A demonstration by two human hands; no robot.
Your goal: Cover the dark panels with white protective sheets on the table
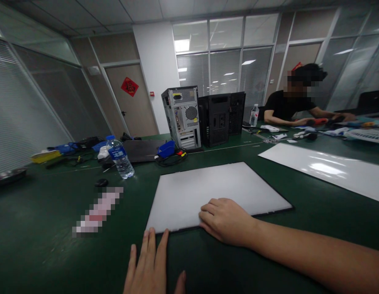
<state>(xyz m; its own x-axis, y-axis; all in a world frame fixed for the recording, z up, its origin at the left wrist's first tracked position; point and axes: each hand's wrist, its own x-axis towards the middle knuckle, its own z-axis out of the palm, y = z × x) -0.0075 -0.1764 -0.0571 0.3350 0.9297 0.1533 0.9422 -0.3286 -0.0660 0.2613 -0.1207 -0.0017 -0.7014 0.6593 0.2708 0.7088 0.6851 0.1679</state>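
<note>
A flat white panel with a thin black frame (204, 185) lies on the green table in front of me. My right hand (224, 220) has its fingers curled over the panel's near edge, right of the middle; the thumb side is partly hidden. My left hand (149, 261) is open at the bottom of the view, fingers spread. Its fingertips reach the panel's near left corner, and the thumb stands apart to the right.
A larger glossy white sheet (324, 167) lies to the right. Behind are a computer case (185, 118), black case parts (218, 120), a water bottle (120, 157) and blue-handled tools (166, 149). One person (287, 106) works at far right.
</note>
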